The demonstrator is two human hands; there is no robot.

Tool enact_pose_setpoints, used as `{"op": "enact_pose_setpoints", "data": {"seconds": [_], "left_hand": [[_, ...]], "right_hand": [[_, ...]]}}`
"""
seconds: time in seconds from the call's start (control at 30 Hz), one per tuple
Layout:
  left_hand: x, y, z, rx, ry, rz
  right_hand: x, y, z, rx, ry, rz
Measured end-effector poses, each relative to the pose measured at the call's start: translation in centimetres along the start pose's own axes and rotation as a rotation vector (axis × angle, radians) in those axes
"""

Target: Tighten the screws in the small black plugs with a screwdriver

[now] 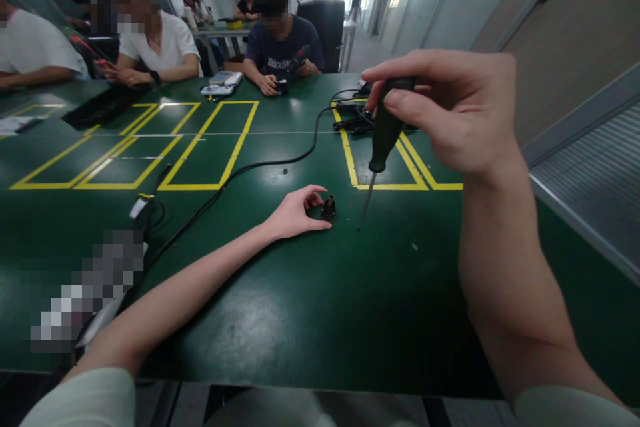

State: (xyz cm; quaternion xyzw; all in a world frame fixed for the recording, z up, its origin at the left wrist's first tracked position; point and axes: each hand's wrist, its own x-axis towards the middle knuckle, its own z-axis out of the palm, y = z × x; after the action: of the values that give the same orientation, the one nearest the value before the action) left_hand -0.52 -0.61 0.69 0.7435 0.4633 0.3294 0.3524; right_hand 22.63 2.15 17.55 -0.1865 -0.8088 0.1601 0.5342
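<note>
My left hand [295,212] rests on the green table [280,307], fingers pinched round a small black part [329,207] that stands upright. My right hand [445,110] is raised above the table and closed on a dark green-handled screwdriver [384,137]. Its thin metal tip points down and hangs just right of the black part, close to a tiny screw-like speck [358,229] on the table. Another small speck [415,247] lies further right.
A black cable [260,165] runs across the table from a black device [356,121] at the back. Yellow tape lines [210,147] mark boxes. Other people sit at the far side, one holding a similar tool. The table's right edge borders a walkway.
</note>
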Motion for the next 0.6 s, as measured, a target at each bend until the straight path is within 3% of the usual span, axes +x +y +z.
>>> {"op": "enact_pose_setpoints", "data": {"seconds": [0.23, 0.47, 0.6], "left_hand": [[0.4, -0.2, -0.8, -0.202, -0.204, 0.061], [-0.4, 0.1, 0.7, 0.042, 0.059, 0.041], [-0.5, 0.4, 0.8, 0.068, 0.052, 0.066]], "right_hand": [[0.1, -0.5, -0.1, 0.1, 0.026, -0.011], [0.1, -0.8, 0.2, 0.104, 0.03, -0.08], [0.1, -0.2, 0.4, 0.076, 0.043, -0.156]]}}
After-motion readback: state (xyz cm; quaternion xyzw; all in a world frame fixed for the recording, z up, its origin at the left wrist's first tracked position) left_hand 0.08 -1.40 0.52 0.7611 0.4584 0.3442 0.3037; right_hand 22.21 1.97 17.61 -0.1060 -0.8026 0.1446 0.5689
